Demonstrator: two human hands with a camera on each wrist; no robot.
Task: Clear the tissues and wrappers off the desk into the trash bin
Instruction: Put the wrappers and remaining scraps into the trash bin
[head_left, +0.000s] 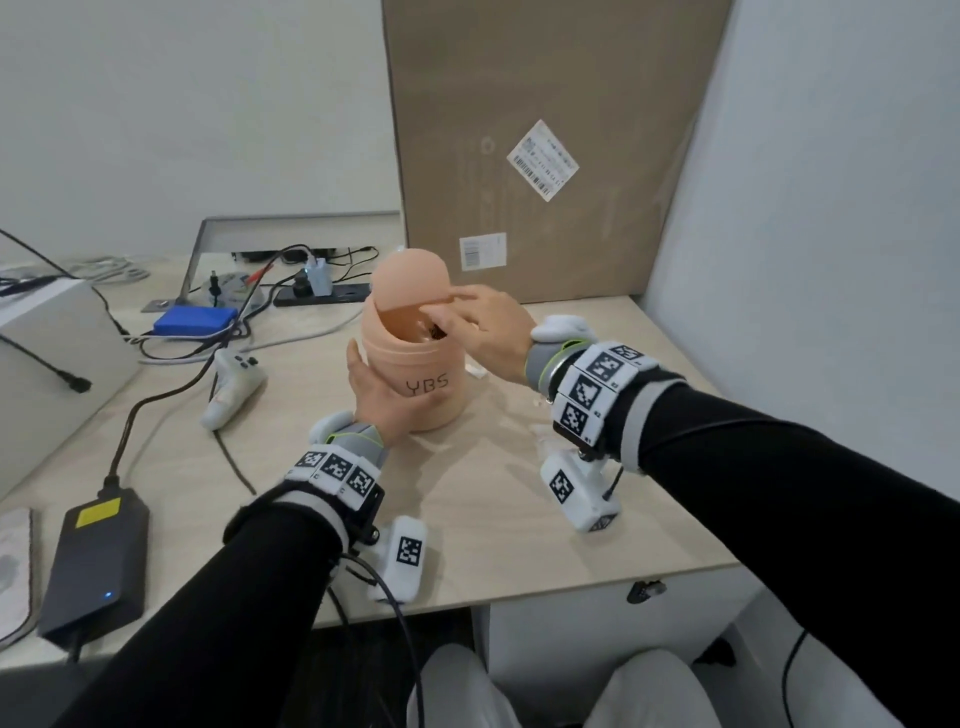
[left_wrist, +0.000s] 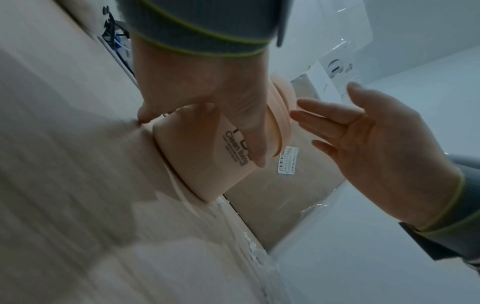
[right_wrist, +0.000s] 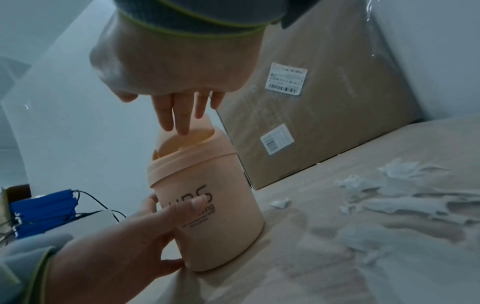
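Step in hand, as I judge it: dropping waste through the swing lid (head_left: 410, 283) of the small peach trash bin (head_left: 415, 379), which stands upright on the desk (head_left: 493, 499) between the two hands.

To do it well: hold the bin low and firm so it does not tip or slide as the lid is pushed; press the flap in far enough for the piece to fall clear, then lift the fingers straight out so nothing rides back on them.

Left hand (head_left: 382, 400): wrapped round the lower body of the bin, thumb across the printed front, fingers curled behind. Firm steadying hold; bin base flat on the desk.

Right hand (head_left: 485, 332): above the bin mouth, fingers extended and slightly apart, tips at the tilted flap. In the right-wrist view the fingertips (right_wrist: 183, 125) point down into the opening. Nothing visible between them; whether a scrap lies under the tips I cannot tell.

Still to clear: torn tissue pieces (right_wrist: 405, 197) on the desk to the right of the right hand, and one small scrap (right_wrist: 280, 203) just beside the bin base. No wrappers made out.
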